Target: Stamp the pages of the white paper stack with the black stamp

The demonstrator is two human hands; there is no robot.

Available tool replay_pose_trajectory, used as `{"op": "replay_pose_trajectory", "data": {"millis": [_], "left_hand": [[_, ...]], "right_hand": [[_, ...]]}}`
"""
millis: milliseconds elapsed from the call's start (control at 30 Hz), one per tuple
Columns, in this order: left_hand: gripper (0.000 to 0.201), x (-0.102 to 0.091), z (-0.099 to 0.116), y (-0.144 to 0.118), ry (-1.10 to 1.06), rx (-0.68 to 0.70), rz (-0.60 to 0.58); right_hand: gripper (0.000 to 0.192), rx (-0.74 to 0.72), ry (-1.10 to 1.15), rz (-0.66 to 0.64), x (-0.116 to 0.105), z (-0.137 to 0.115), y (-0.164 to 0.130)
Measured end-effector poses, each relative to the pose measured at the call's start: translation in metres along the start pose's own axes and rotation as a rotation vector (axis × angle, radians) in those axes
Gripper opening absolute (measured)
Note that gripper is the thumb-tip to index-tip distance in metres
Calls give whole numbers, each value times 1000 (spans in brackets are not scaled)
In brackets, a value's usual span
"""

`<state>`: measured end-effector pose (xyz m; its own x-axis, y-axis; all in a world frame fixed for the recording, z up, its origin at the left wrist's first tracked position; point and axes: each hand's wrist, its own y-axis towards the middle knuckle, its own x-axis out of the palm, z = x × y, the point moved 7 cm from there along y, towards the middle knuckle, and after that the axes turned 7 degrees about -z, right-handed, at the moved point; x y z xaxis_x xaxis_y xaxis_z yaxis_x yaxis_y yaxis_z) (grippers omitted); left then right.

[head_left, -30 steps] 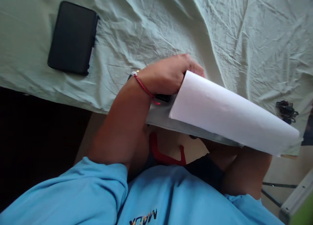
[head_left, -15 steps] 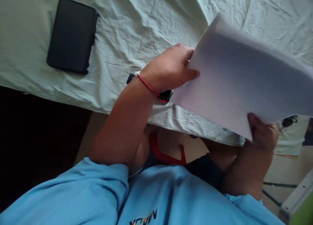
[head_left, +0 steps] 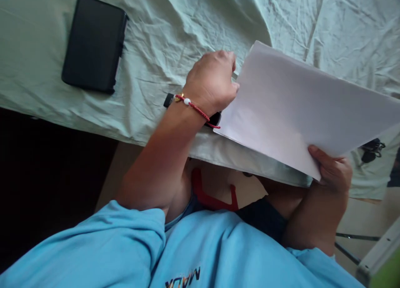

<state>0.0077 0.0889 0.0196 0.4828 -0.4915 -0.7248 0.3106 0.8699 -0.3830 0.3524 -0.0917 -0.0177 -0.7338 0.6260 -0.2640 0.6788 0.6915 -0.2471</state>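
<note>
Paper [head_left: 281, 100] has flattened out. Half a second ago its far edge was lifted and blurred; now the far edge is lower and sharp, blank face up. A second ago it was curled over and hid the right hand [head_left: 334, 171]; that hand now shows, gripping the near edge by the right corner, thumb on top.

Left hand [head_left: 212, 79] changed too: thumb was lying on the sheet, now it's back at the left edge, fingers curled. Can't tell if they still pinch the paper or just touch it. Doubled edges suggest more than one sheet.

My read: right grip is what steadies the paper now, left is the looser side.

Paper sits over the right part of the cloth-covered bench [head_left: 175, 38], keys [head_left: 371, 149] just beyond its right end. Black object [head_left: 215, 119] partly hidden under the left wrist. Black case [head_left: 93, 44] well apart, hasn't been touched.
</note>
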Motion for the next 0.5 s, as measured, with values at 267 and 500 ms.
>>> {"op": "replay_pose_trajectory", "data": {"millis": [267, 500], "left_hand": [[42, 2, -2, 0, 8, 8, 51], [37, 5, -1, -19, 58, 27, 16]], "right_hand": [[58, -8, -33, 4, 2, -2, -1], [55, -23, 16, -53, 8, -2, 4]]}}
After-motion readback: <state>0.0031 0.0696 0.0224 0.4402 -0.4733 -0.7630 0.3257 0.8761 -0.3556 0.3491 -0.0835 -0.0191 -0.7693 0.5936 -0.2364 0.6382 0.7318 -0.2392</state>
